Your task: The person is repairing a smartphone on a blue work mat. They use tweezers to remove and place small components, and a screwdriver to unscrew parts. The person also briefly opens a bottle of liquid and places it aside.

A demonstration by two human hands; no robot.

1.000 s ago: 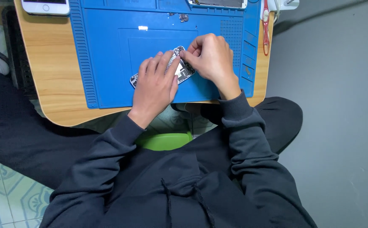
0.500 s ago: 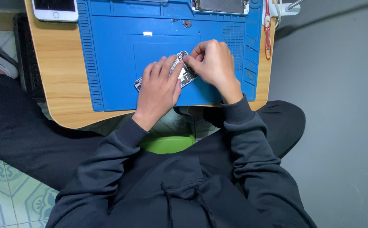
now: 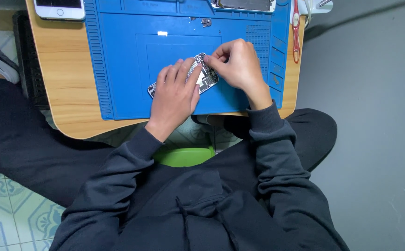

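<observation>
An opened phone body (image 3: 206,76) with bare circuitry lies tilted on a blue work mat (image 3: 123,60) on a small wooden table (image 3: 63,74). My left hand (image 3: 174,95) lies flat over the phone's lower half, pressing it down, fingers spread along it. My right hand (image 3: 237,62) is curled at the phone's upper end, thumb and forefinger pinched together on something small there; what they pinch is hidden.
A white phone (image 3: 60,8) lies at the table's far left corner. Another phone part (image 3: 244,4) sits at the mat's top edge, with small loose pieces (image 3: 205,21) nearby. A red tool (image 3: 296,28) lies at the right edge. A green stool (image 3: 184,155) is under me.
The view has shifted slightly; both hands remain on the phone body, with the right fingers still pinching at its upper end.
</observation>
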